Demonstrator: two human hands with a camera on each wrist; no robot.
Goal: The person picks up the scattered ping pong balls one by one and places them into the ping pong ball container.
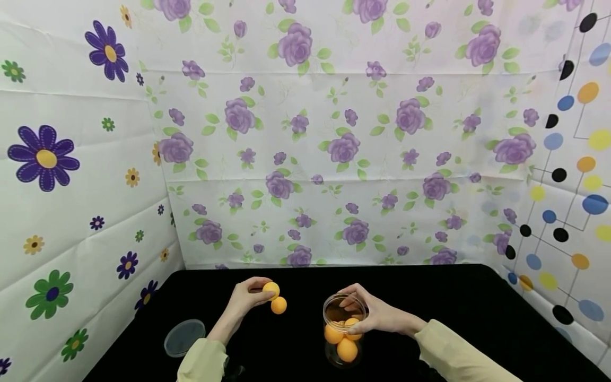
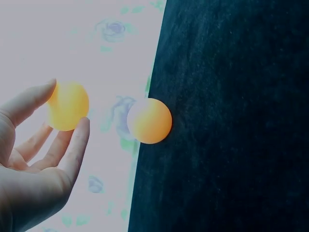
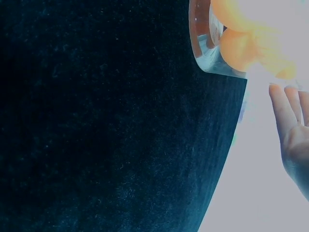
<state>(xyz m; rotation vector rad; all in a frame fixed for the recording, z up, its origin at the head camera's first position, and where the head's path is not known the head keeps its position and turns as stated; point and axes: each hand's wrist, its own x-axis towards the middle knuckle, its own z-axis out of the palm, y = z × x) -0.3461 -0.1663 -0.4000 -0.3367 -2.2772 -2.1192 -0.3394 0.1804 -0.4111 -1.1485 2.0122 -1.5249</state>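
Note:
My left hand [image 1: 249,295] pinches an orange ping-pong ball [image 1: 271,289] between thumb and fingertips, above the black table. In the left wrist view this ball [image 2: 69,106] sits at the tips of the fingers. A second ping-pong ball [image 1: 279,305] is just below and to the right of it in the head view, apart from it in the left wrist view. My right hand [image 1: 377,313] grips a clear jar [image 1: 345,361] round its open rim. Several orange ping-pong balls [image 1: 347,350] lie inside; the right wrist view shows them overexposed through the wall.
A clear round lid [image 1: 185,338] lies on the black tabletop [image 1: 296,350] at the left, beside the left forearm. Flower-patterned cloth [image 1: 324,159] hangs behind the table, with more patterned sheets along both sides.

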